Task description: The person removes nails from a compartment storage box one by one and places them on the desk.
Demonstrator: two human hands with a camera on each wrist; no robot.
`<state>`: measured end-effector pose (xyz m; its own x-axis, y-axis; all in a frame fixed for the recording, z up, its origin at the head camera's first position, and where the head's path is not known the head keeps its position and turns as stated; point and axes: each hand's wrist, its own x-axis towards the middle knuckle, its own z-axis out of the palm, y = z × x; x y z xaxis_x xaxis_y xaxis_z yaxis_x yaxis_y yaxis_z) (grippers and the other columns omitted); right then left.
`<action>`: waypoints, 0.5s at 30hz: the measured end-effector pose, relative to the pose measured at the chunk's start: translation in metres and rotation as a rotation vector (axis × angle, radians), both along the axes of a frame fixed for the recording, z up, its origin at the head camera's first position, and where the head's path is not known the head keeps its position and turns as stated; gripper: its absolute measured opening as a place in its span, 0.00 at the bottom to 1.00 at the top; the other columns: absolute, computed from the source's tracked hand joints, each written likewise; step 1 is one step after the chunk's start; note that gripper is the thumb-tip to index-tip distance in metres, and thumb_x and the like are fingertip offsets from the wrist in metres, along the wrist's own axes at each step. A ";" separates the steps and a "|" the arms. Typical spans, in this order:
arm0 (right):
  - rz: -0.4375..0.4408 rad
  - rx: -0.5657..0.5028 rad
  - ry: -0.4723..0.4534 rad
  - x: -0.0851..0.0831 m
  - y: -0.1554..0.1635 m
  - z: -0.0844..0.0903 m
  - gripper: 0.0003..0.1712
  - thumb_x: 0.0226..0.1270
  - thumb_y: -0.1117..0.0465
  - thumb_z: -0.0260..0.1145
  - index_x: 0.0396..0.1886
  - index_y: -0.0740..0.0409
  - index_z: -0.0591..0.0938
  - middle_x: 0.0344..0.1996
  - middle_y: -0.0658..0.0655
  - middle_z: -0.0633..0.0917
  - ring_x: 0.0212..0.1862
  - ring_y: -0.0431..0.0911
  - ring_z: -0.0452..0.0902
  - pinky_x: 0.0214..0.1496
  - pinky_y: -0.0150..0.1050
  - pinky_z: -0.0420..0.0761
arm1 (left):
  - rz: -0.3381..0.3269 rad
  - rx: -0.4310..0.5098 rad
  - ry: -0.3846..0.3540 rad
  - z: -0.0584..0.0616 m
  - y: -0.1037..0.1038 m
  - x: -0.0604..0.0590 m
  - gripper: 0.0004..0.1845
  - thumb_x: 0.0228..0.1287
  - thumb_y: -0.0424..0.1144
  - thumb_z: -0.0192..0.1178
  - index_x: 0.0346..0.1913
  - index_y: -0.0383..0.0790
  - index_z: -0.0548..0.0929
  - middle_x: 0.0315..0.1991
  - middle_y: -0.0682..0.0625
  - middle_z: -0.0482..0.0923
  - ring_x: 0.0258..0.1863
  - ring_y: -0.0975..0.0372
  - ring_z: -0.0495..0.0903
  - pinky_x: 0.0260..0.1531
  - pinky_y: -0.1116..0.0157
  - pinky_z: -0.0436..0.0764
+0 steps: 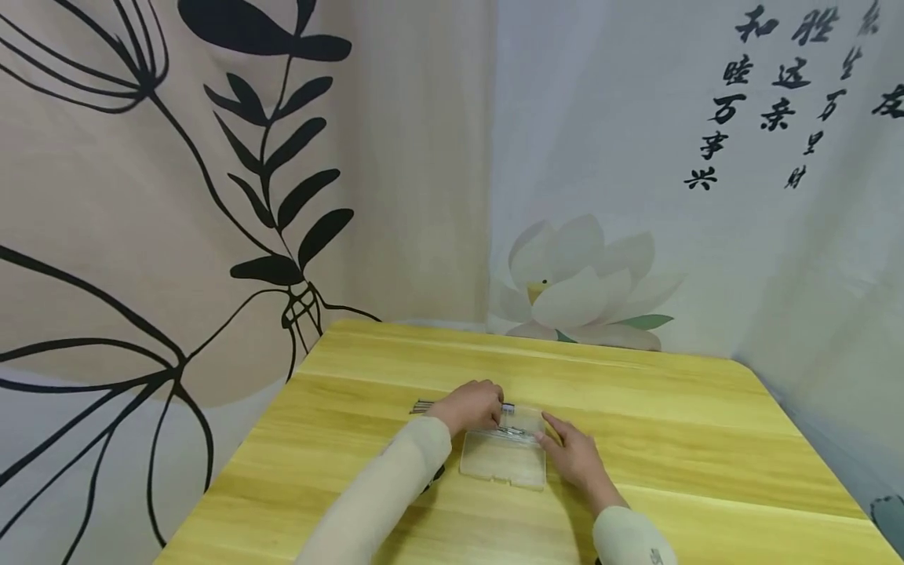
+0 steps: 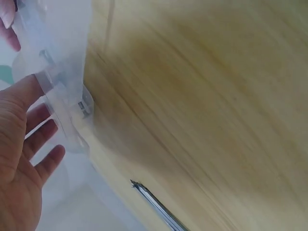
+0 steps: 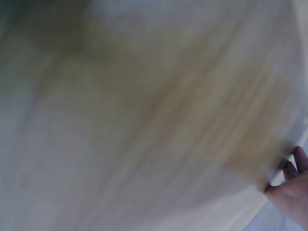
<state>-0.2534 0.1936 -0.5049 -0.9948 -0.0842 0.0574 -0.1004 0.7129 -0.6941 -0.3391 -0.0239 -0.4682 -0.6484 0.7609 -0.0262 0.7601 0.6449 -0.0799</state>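
Observation:
A clear plastic box (image 1: 503, 461) lies with its lid open on the wooden table, with slim metal pieces (image 1: 515, 431) near its hinge side. My left hand (image 1: 472, 406) reaches over its back left part. In the left wrist view the thumb tip of the left hand (image 2: 21, 159) is behind clear plastic, and the other fingers are loosely bent; whether it pinches anything is hidden. My right hand (image 1: 575, 451) grips the box's right edge between thumb and fingers. The right wrist view is blurred, with the right hand (image 3: 291, 187) at its lower right.
Several thin metal rods (image 1: 421, 406) lie left of the left hand; one metal rod (image 2: 156, 204) shows larger in the left wrist view. A dark object (image 1: 433, 477) is partly hidden by the left sleeve. Printed curtains (image 1: 424, 157) hang behind the wooden table (image 1: 678, 439).

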 end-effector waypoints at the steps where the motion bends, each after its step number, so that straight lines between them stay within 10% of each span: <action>1: 0.000 -0.002 -0.003 0.000 0.000 0.000 0.29 0.77 0.53 0.58 0.73 0.58 0.70 0.67 0.70 0.70 0.69 0.69 0.60 0.69 0.71 0.42 | 0.004 0.009 -0.009 -0.001 0.000 0.000 0.04 0.65 0.43 0.68 0.35 0.56 0.92 0.53 0.56 0.79 0.53 0.63 0.76 0.55 0.66 0.75; 15: -0.006 -0.003 -0.007 0.001 0.001 -0.003 0.29 0.77 0.53 0.58 0.72 0.58 0.70 0.67 0.70 0.70 0.69 0.69 0.60 0.69 0.71 0.42 | 0.036 -0.017 -0.092 0.007 0.000 0.002 0.05 0.64 0.41 0.69 0.35 0.57 0.92 0.54 0.57 0.78 0.56 0.64 0.73 0.54 0.68 0.75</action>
<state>-0.2528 0.1944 -0.5076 -0.9956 -0.0786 0.0508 -0.0917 0.7116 -0.6966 -0.3370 -0.0235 -0.4615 -0.6694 0.7362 -0.0997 0.7412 0.6709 -0.0223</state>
